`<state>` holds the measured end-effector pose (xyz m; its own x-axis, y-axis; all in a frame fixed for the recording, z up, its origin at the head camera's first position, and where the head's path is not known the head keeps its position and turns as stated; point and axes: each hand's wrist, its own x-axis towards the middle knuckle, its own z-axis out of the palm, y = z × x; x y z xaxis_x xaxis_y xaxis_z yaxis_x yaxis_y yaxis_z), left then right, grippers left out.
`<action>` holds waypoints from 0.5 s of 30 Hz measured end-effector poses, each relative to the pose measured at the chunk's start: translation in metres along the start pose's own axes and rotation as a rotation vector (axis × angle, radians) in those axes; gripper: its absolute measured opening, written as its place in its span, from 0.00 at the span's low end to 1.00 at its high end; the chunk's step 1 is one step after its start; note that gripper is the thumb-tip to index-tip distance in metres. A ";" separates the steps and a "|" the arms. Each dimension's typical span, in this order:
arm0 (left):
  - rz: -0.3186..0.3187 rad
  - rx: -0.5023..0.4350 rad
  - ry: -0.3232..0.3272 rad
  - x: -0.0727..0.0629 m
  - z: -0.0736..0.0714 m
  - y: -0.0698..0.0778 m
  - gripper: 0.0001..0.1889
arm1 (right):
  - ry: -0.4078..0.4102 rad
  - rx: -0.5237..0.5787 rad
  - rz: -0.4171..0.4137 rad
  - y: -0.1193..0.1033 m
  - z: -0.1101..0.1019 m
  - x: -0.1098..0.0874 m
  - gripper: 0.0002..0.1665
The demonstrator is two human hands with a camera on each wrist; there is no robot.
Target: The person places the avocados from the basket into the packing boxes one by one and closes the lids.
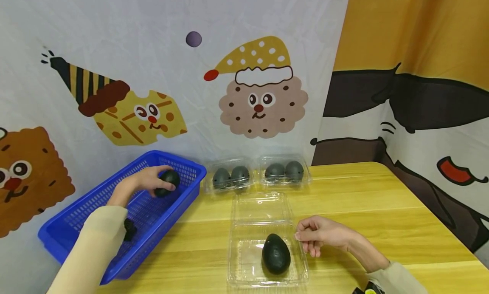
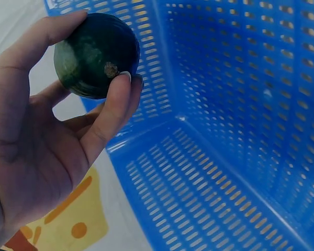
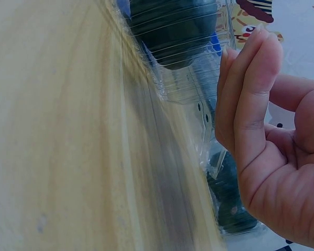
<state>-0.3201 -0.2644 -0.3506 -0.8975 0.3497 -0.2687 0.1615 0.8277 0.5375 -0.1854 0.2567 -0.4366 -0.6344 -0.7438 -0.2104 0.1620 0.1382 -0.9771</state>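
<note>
My left hand (image 1: pixel 154 180) grips a dark green avocado (image 2: pixel 97 55) over the far end of the blue plastic basket (image 1: pixel 196 173). In the left wrist view, thumb and fingers wrap around its sides and its brown stem scar shows. My right hand (image 1: pixel 324 233) is at the right rim of an opened clear clamshell box (image 1: pixel 244 260), fingertips right at the edge. Its fingers are fairly straight in the right wrist view. One avocado (image 1: pixel 276 254) lies in the right half of the box's near tray; the lid (image 1: pixel 259 207) is folded back, away from me.
Two closed clear boxes stand at the back against the printed cloth, the left box (image 1: pixel 231 175) and the right box (image 1: pixel 285 171), each with two avocados. The wooden table (image 1: pixel 366 200) ends at its right edge. A black device (image 1: pixel 130 229) sits by my left wrist.
</note>
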 end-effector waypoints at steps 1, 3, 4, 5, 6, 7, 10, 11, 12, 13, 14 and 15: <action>0.004 0.005 0.002 -0.001 -0.001 0.001 0.45 | -0.001 0.000 0.000 0.000 0.000 0.000 0.09; 0.007 0.013 0.011 -0.002 -0.004 0.002 0.45 | -0.002 0.001 -0.001 0.000 0.000 0.000 0.09; 0.010 0.017 0.015 -0.003 -0.005 0.002 0.45 | -0.002 0.002 -0.001 0.000 0.000 0.000 0.09; 0.015 0.021 0.020 -0.003 -0.006 0.002 0.45 | -0.003 0.002 -0.002 0.000 0.000 0.000 0.09; 0.020 0.031 0.025 -0.004 -0.007 0.003 0.45 | -0.003 0.002 -0.004 0.000 0.000 0.000 0.09; 0.023 0.037 0.031 -0.004 -0.008 0.004 0.46 | -0.004 0.002 -0.005 0.000 0.000 0.000 0.09; 0.032 0.044 0.039 -0.006 -0.010 0.007 0.46 | -0.005 0.003 -0.009 0.000 0.000 0.000 0.09; 0.037 0.051 0.041 -0.006 -0.010 0.008 0.47 | -0.007 0.003 -0.010 0.001 0.000 0.000 0.09; 0.038 0.053 0.043 -0.006 -0.011 0.009 0.47 | -0.007 0.004 -0.010 0.001 0.000 0.000 0.09; 0.038 0.057 0.045 -0.007 -0.011 0.011 0.47 | -0.007 0.005 -0.011 0.001 0.000 0.000 0.09; 0.041 0.063 0.046 -0.007 -0.011 0.013 0.47 | -0.008 0.006 -0.010 0.001 0.000 0.000 0.08; 0.045 0.070 0.049 -0.007 -0.012 0.015 0.48 | -0.008 0.007 -0.010 0.001 0.000 0.000 0.08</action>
<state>-0.3162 -0.2598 -0.3315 -0.9075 0.3669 -0.2046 0.2292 0.8405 0.4909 -0.1850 0.2572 -0.4373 -0.6301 -0.7503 -0.2001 0.1607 0.1261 -0.9789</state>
